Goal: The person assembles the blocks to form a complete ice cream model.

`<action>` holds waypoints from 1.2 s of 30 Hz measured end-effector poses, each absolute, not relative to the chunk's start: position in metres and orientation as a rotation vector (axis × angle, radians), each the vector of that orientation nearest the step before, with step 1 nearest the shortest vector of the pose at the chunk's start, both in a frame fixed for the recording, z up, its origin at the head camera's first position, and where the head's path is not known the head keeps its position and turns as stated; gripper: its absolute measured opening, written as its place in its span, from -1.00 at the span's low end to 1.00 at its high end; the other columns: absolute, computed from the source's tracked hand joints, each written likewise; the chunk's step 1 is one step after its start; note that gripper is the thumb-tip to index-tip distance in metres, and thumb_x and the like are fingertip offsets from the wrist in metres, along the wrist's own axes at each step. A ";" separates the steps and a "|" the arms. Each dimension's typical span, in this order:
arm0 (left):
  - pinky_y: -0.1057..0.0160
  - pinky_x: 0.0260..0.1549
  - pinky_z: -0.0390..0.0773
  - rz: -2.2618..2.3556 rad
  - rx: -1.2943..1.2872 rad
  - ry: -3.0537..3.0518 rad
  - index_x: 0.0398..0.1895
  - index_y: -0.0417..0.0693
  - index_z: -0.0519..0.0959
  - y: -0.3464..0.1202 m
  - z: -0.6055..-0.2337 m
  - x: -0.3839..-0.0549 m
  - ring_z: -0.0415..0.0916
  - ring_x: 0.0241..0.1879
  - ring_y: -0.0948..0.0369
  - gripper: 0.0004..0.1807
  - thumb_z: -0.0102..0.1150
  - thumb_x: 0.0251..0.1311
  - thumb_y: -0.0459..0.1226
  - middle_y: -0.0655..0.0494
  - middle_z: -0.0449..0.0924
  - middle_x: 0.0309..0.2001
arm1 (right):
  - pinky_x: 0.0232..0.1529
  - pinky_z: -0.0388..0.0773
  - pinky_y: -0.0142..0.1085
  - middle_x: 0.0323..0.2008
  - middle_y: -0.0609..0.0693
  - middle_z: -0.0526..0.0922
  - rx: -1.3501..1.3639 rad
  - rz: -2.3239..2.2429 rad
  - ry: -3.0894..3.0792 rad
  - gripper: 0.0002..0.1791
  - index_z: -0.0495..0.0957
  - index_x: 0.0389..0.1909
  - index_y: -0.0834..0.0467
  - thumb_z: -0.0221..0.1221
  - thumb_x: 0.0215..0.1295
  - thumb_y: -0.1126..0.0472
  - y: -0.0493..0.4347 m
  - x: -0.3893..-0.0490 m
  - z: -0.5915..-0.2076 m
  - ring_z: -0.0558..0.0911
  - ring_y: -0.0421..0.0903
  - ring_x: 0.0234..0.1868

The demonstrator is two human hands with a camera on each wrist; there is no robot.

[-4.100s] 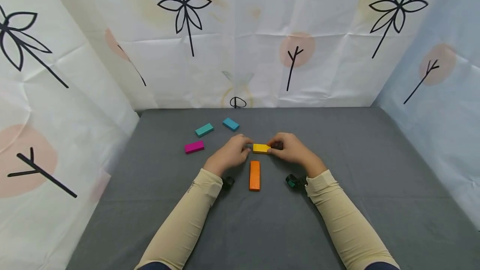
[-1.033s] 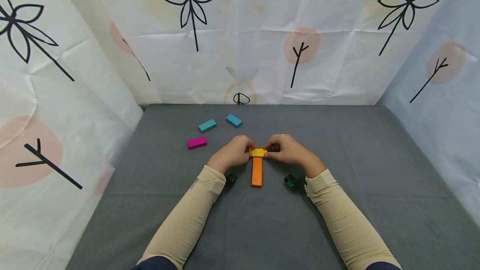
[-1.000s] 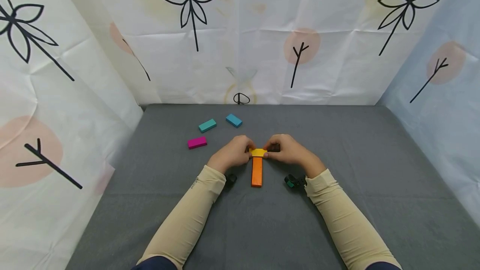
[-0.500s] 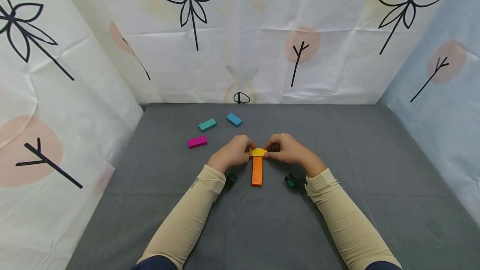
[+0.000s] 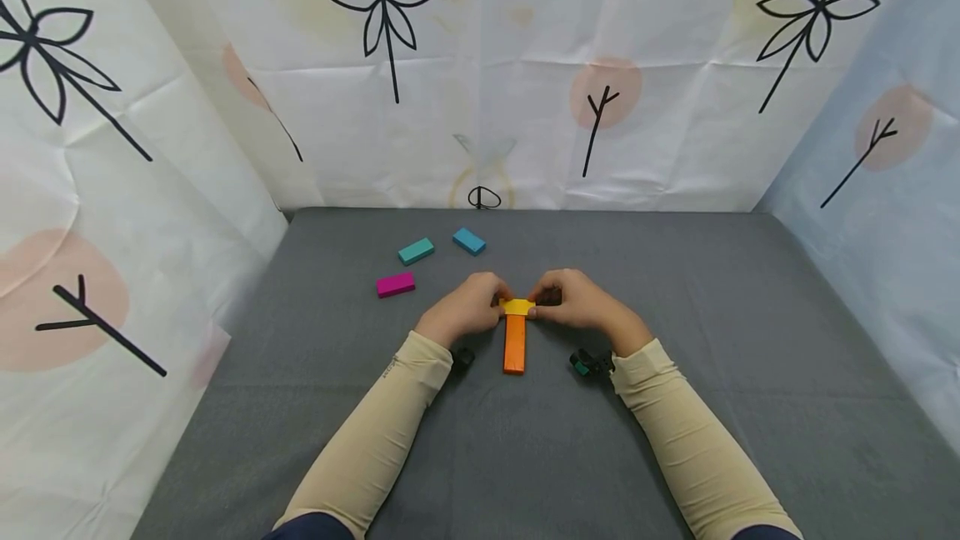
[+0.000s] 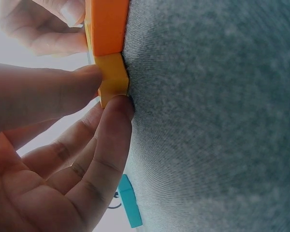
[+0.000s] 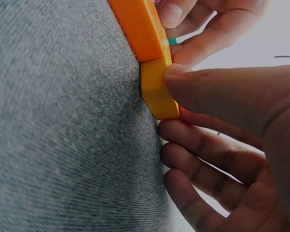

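A yellow block (image 5: 517,307) lies crosswise against the far end of an upright-pointing orange block (image 5: 514,345), so the two form a T flat on the cloth. My left hand (image 5: 472,302) pinches the yellow block's left end between thumb and fingers. At its right end my right hand (image 5: 573,298) pinches it too. In the left wrist view, the thumb presses the near face of the yellow block (image 6: 112,77), right beside the orange block (image 6: 108,26). The right wrist view has the yellow block (image 7: 157,89) touching the orange block (image 7: 140,29).
To the far left lie a magenta block (image 5: 395,285), a teal block (image 5: 416,251) and a blue block (image 5: 468,241), all apart. Grey cloth (image 5: 480,457) covers the table. White printed curtains (image 5: 525,107) stand behind and along both sides.
Since the oldest frame, the yellow block has come nearer and slightly left, against the orange block's far end; my left hand has taken its left end. Over the last second the hands hold still.
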State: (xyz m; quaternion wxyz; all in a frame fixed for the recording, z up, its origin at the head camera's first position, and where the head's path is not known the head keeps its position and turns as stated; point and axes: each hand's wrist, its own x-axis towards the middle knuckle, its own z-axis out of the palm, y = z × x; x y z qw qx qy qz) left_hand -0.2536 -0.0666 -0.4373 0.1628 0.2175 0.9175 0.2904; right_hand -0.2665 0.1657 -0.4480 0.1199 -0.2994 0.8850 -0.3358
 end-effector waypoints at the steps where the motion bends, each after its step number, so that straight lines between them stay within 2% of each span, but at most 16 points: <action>1: 0.11 0.01 0.65 0.829 0.621 2.617 0.18 -0.24 0.71 -0.067 -0.437 -0.254 0.54 -0.12 0.12 -0.69 0.14 0.49 -0.44 -0.08 0.70 0.14 | -0.07 0.69 -0.18 -0.15 0.05 0.75 -0.874 -0.984 2.586 -0.83 0.78 -0.07 0.18 0.40 0.40 0.20 0.166 -0.266 -0.448 0.70 -0.11 -0.16; 36: 0.11 0.00 0.65 0.809 0.643 2.625 0.18 -0.22 0.72 -0.067 -0.437 -0.253 0.54 -0.13 0.13 -0.70 0.14 0.50 -0.43 -0.06 0.70 0.12 | -0.06 0.69 -0.18 -0.14 0.04 0.77 -0.855 -0.999 2.573 -0.83 0.77 -0.07 0.17 0.41 0.40 0.20 0.166 -0.267 -0.449 0.71 -0.12 -0.14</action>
